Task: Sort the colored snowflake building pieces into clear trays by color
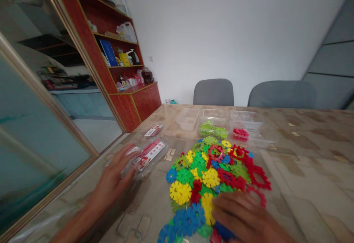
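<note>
A heap of flat plastic snowflake pieces (212, 176) in red, yellow, green and blue lies on the table's middle. My right hand (243, 215) rests flat on the near edge of the heap, fingers spread over yellow and blue pieces. My left hand (114, 178) reaches left of the heap, its fingers stretched out against a clear plastic bag (148, 154) with a red and white label. Behind the heap stand clear tubs: an empty-looking one (188, 119), one with green pieces (212, 128), one with red pieces (243, 130).
The marble-patterned table (304, 169) runs to the right. Two grey chairs (213, 92) stand at its far side. A red wooden shelf unit (118, 62) stands at the left wall beside a glass sliding door (35, 125). A small labelled packet (153, 130) lies near the bag.
</note>
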{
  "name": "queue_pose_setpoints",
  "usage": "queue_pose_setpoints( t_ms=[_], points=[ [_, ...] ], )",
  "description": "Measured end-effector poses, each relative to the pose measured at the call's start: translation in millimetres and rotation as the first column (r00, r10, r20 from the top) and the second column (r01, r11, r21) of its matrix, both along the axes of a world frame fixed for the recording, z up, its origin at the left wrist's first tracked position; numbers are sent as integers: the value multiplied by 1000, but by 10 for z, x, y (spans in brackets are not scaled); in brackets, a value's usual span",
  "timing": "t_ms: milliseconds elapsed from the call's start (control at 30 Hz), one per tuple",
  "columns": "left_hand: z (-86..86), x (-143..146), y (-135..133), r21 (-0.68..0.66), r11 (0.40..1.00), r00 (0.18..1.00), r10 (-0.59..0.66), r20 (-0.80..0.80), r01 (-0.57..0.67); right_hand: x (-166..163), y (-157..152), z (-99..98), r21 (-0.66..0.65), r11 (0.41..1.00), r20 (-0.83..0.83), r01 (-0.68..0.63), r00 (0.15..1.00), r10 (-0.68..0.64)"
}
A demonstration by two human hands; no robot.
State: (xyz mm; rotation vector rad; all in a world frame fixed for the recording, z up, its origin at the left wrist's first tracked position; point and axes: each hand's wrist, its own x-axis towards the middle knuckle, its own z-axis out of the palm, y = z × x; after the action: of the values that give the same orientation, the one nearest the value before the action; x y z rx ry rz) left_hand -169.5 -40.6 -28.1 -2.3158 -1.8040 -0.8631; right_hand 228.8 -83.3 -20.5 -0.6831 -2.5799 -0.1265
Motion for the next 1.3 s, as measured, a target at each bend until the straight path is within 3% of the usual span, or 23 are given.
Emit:
queue_pose_setpoints(
  t_ms=[67, 167, 267, 367, 533, 800, 867, 1000, 1067, 1200, 1300],
  points=[
    [49, 345, 62, -105, 981, 987, -160, 27, 162, 146, 34, 21, -89, 989, -95, 117, 988, -125],
    [50, 835, 274, -236, 908, 938, -333, 98, 347, 393, 216, -114, -181, 937, -153, 299, 932, -328],
    [-6, 1218, 576, -310, 837, 893, -417, 171, 450, 615, 532, -315, -236, 873, -167, 427, 867, -469],
    [-106, 1457, 795, -329, 803, 867, -446, 220, 497, 772, 815, -434, -312, 813, -203, 491, 802, -562],
    [-240, 1579, 784, -327, 765, 831, -507, 227, 555, 817, 903, -401, -530, 759, -169, 378, 830, -532],
    [-178, 1587, 628, -254, 698, 739, -590, 326, 669, 796, 772, -211, -586, 763, -174, 272, 877, -447],
    [-156, 1617, 639, -240, 712, 746, -580, 328, 660, 796, 789, -185, -614, 744, -196, 263, 863, -467],
    [-151, 1712, 854, -208, 815, 828, -472, 304, 541, 784, 929, -145, -643, 720, -260, 260, 810, -525],
    [-178, 1773, 1040, -199, 832, 840, -450, 303, 517, 769, 1041, -156, -645, 715, -273, 271, 792, -546],
    [-259, 1885, 1338, -236, 797, 819, -477, 319, 556, 707, 1249, -242, -669, 702, -270, 244, 800, -535],
    [-293, 1918, 1374, -261, 748, 782, -514, 353, 610, 642, 1304, -272, -697, 691, -265, 193, 826, -498]
  ],
)
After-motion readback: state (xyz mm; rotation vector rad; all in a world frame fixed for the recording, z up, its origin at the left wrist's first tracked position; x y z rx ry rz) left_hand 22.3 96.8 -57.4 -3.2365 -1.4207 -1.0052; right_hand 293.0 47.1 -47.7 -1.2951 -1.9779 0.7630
